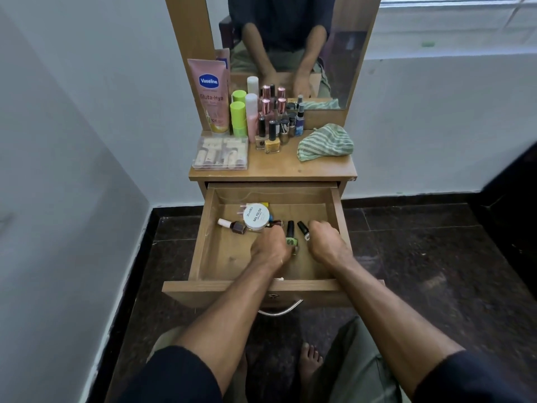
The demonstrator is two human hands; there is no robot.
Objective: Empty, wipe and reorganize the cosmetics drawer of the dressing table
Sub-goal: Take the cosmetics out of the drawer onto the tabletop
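Your left hand [271, 247] grips a green glass polish bottle [291, 237] inside the open wooden drawer [203, 242]; your right hand [325, 242] curls around a black-capped bottle [303, 229]. Bare board lies nearer the drawer's front edge.

"Vaseline Gluta-Hya" tube [209, 94]; "NAIL POLISH" jar [257, 216]

Counted around the open drawer [203, 248]

Two hands are seen inside it; one striped cloth [325, 142], one pink tube [209, 94] and two green-capped sticks are counted above it.
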